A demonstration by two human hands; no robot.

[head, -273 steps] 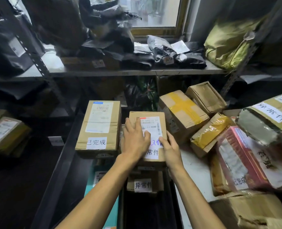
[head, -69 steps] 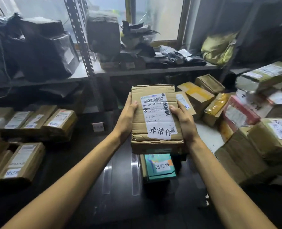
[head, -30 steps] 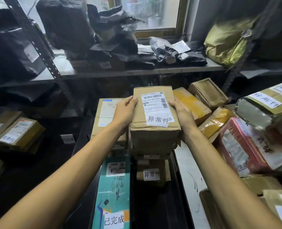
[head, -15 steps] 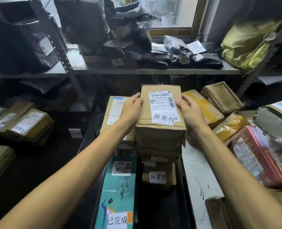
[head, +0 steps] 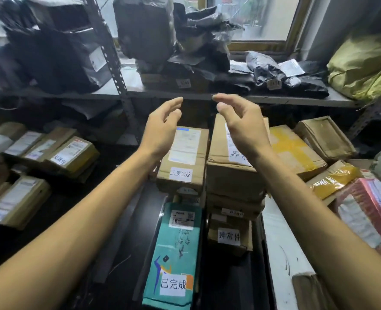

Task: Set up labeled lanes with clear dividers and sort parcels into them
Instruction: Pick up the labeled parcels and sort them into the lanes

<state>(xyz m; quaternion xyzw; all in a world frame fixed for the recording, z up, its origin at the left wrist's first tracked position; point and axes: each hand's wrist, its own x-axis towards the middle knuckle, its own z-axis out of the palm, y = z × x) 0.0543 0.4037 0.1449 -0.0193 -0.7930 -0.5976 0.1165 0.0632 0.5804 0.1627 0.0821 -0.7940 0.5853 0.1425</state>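
A brown cardboard parcel (head: 227, 173) with a white handwritten label lies on top of a stack of brown boxes in the right lane. A smaller labelled box (head: 229, 238) sits in front of that stack. In the left lane lie a brown box (head: 185, 157) and a teal parcel (head: 176, 249), both with white labels. My left hand (head: 162, 128) and my right hand (head: 241, 124) hover above the parcels, fingers loosely bent, holding nothing and touching nothing.
A heap of unsorted parcels (head: 305, 151), some with yellow tape and one red, lies at the right. More labelled boxes (head: 71, 153) sit at the left. A metal shelf (head: 274, 99) above carries black bags and a yellow sack (head: 363, 66).
Both hands have let go of the labelled brown parcel and lifted off it. The parcel now rests on the stack in the right lane.
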